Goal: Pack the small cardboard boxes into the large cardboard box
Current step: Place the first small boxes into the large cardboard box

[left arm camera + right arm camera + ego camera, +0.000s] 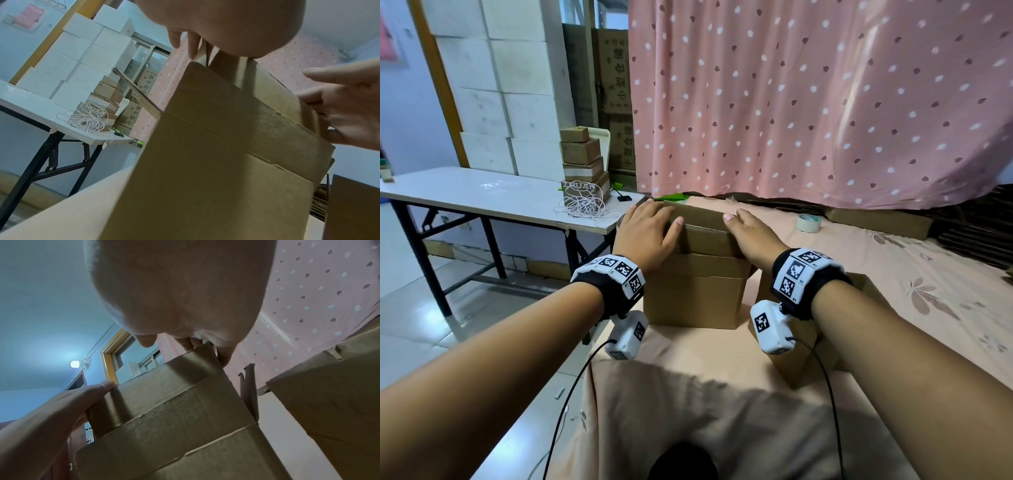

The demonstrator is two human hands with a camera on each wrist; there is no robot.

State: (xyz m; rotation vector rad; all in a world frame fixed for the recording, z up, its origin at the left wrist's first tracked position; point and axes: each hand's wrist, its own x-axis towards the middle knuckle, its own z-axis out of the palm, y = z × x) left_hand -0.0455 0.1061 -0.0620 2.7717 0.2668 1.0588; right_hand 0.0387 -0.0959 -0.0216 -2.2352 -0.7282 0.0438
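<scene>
A small cardboard box (703, 238) (257, 100) (174, 394) sticks out of the top of the large cardboard box (693, 301) (205, 203) (185, 459), which stands on the pink bed. My left hand (645, 233) (226, 24) grips its left end, thumb on the front face and fingers over the far side. Its right end is gripped the same way by my right hand (751, 236) (185, 288). The large box's front flap is folded down outward. What lies inside the large box is hidden.
Another brown cardboard box (804, 356) (329, 402) sits on the bed under my right wrist. A tape roll (808, 223) lies further back. To the left, a white folding table (482, 192) carries a stack of small boxes (582, 161) and a cord coil (582, 205). A pink curtain (825, 102) hangs behind.
</scene>
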